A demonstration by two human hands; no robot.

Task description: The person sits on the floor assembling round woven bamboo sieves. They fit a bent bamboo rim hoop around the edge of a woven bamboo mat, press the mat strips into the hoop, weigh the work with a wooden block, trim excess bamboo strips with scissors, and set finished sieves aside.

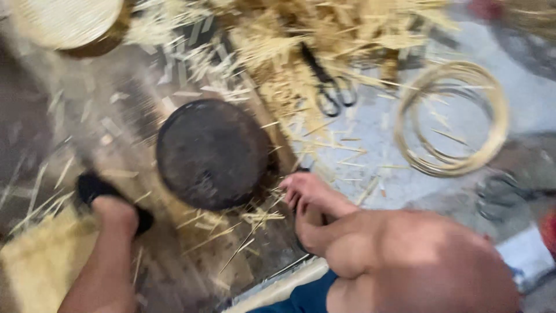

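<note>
Neither of my hands shows in the head view. My two legs fill the lower part. My left foot [113, 204] wears a black sandal and rests left of a round dark wooden block [211, 153]. My bare right foot [310, 194] lies just right of that block, with the bent knee [417, 261] below it. Thin bamboo slivers lie scattered around both feet. The picture is blurred by motion.
A heap of pale bamboo strips [324, 35] lies at the top, with black scissors [331, 87] at its edge. A coil of bamboo strip [452, 119] sits on the floor at right. A woven basket [63, 23] is top left, a sandal [501, 194] far right.
</note>
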